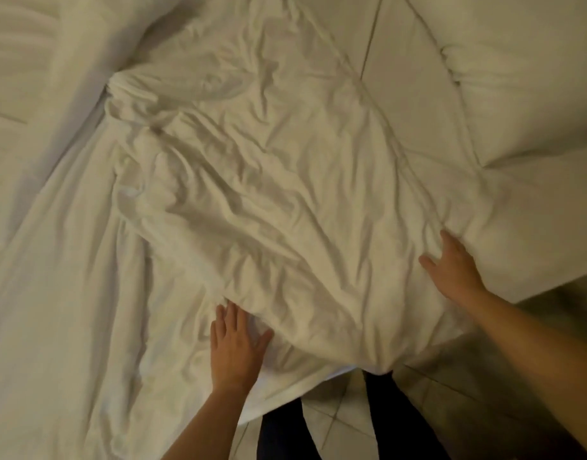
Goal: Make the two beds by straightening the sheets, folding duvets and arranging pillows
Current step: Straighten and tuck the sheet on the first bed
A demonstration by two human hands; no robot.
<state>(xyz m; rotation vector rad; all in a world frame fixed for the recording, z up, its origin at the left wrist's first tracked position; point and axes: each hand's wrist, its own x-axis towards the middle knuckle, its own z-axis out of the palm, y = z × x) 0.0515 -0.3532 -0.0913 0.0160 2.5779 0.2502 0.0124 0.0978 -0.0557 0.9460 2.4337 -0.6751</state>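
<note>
Across the bed's near corner, with left hand (236, 346) and right hand (453, 265) both spread flat on the crumpled duvet (285, 200), best smoothed outward in long sweeps before folding, well clear of the pillow (524, 81) beyond.

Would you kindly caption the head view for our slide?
Both hands, left and right, press flat on a crumpled white duvet.

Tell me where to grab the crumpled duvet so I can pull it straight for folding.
Probably best at the near corner of the duvet, which hangs bunched over the bed edge between both hands. Come from below and in front, pinching the point. The left hand and right hand lie flat on the fabric, gripping nothing.
</note>
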